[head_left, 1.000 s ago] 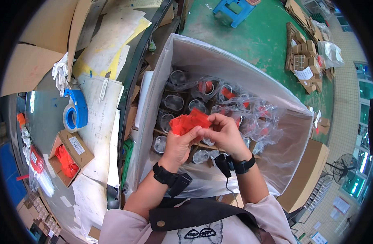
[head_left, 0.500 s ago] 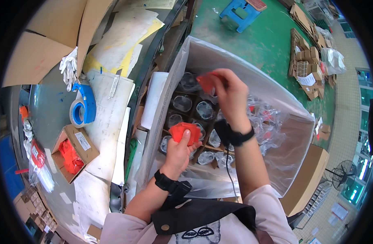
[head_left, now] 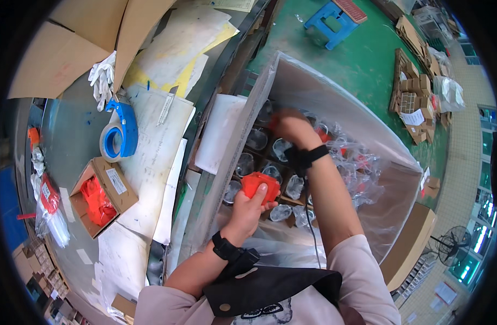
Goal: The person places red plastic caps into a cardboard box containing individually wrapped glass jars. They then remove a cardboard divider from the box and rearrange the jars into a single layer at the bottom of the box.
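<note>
Over the last half second, the right hand [head_left: 294, 130] has dipped to the far left part of a large cardboard carton lined with clear plastic [head_left: 351, 103]. It is blurred, with a red patch at its fingertips; whether it grips or has let go, I cannot tell. Apart from it, nearer the body, the left hand [head_left: 248, 208] pins a stack of flat, bright red sheets [head_left: 254, 183] under its thumb, above the carton. I take this to mean one sheet has reached the containers while the rest wait.

Counted: two hands; one carton; roughly nine clear, round-mouthed containers [head_left: 256, 140] showing no red, others too veiled by plastic to count; one red stack, its sheets uncountable; one small brown cardboard box [head_left: 128, 197] of red pieces; one blue tape dispenser [head_left: 128, 130].
</note>
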`<move>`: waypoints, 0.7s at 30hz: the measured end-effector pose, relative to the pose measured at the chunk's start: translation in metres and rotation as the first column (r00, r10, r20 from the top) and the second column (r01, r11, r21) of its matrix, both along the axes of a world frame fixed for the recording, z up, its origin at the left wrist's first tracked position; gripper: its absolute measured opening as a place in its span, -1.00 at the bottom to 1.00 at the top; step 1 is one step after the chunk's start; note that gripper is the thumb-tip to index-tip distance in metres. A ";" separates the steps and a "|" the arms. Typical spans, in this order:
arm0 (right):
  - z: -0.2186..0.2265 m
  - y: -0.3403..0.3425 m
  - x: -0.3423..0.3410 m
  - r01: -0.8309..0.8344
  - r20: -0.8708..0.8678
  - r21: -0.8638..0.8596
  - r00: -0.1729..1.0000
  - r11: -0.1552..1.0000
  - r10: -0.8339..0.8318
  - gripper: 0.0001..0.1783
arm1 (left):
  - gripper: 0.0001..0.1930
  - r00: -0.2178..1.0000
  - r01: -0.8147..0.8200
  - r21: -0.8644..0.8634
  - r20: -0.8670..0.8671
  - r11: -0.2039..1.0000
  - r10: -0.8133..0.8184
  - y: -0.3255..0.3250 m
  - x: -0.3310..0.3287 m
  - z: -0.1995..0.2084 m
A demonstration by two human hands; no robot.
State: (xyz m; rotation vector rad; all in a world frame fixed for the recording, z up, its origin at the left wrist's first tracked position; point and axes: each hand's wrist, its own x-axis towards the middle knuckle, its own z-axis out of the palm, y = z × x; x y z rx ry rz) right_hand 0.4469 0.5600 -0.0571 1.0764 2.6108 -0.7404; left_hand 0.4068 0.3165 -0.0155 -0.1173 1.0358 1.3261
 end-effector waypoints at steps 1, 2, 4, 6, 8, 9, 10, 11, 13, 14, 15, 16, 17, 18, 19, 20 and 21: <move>0.004 0.009 -0.011 0.038 0.170 -0.052 0.985 0.998 -0.029 -0.72 | -0.69 1.000 0.000 -0.001 0.001 1.000 0.000 0.000 0.000 0.000; 0.009 0.016 -0.018 0.002 0.226 -0.122 0.974 0.993 0.026 -0.71 | -0.70 1.000 0.000 -0.002 0.003 1.000 0.000 0.000 0.001 0.000; 0.021 0.024 -0.031 -0.070 0.317 -0.269 0.935 0.961 0.157 -0.69 | -0.70 1.000 -0.007 -0.009 -0.002 1.000 0.007 -0.001 0.000 -0.001; 0.019 0.026 -0.037 -0.170 0.211 -0.198 0.954 0.965 0.211 -0.69 | -0.70 1.000 -0.006 -0.012 -0.006 1.000 0.006 -0.001 0.000 -0.003; 0.015 0.026 -0.040 -0.158 0.073 -0.118 0.983 0.980 0.167 -0.72 | -0.70 1.000 -0.005 -0.017 -0.010 1.000 0.005 0.001 -0.001 -0.001; 0.010 0.030 -0.040 -0.110 -0.049 -0.219 0.994 0.969 0.102 -0.74 | -0.70 1.000 -0.007 -0.024 -0.013 1.000 0.007 0.001 -0.002 -0.001; 0.000 0.037 -0.034 -0.060 -0.155 -0.324 0.988 0.944 0.010 -0.76 | -0.70 1.000 0.000 -0.016 -0.015 1.000 0.000 0.001 -0.001 -0.002; -0.009 0.044 -0.029 -0.022 -0.248 -0.429 0.964 0.903 -0.094 -0.77 | -0.70 1.000 0.007 -0.009 -0.016 1.000 -0.007 0.002 -0.001 -0.004; -0.013 0.043 -0.027 0.134 -0.025 -0.596 0.982 0.792 -0.185 -0.72 | -0.70 1.000 0.001 -0.031 -0.027 1.000 -0.002 0.001 -0.002 -0.006; 0.007 0.036 -0.035 0.289 0.191 -0.720 0.957 0.631 -0.220 -0.66 | -0.70 0.999 -0.019 -0.048 -0.027 0.999 0.018 -0.004 -0.004 -0.008; -0.004 0.046 -0.023 0.135 0.122 -0.632 0.990 0.763 -0.074 -0.66 | -0.70 1.000 -0.005 -0.036 -0.019 0.999 0.004 -0.001 -0.002 -0.006; -0.033 0.065 -0.003 -0.024 0.079 -0.519 0.994 0.855 0.076 -0.65 | -0.70 1.000 0.017 -0.022 -0.011 1.000 -0.018 0.004 0.001 -0.004; -0.039 0.066 -0.004 -0.079 0.044 -0.465 0.993 0.882 0.112 -0.65 | -0.70 1.000 0.016 -0.037 -0.021 0.999 -0.017 0.004 0.000 -0.003; -0.043 0.068 -0.003 -0.124 0.017 -0.400 0.990 0.908 0.143 -0.65 | -0.70 1.000 0.020 -0.042 -0.022 0.999 -0.021 0.004 0.000 -0.003; -0.026 0.061 -0.013 -0.038 -0.016 -0.403 0.999 0.914 0.035 -0.66 | -0.70 1.000 0.012 -0.049 -0.026 0.999 -0.013 0.003 -0.002 -0.003; -0.013 0.053 -0.021 0.048 -0.049 -0.409 0.996 0.911 -0.075 -0.67 | -0.70 1.000 0.003 -0.055 -0.031 0.998 -0.005 0.002 -0.003 -0.003; -0.013 0.053 -0.019 0.039 -0.149 -0.402 0.983 0.915 -0.107 -0.69 | -0.70 0.999 0.007 -0.052 -0.032 0.999 -0.009 0.003 -0.003 -0.003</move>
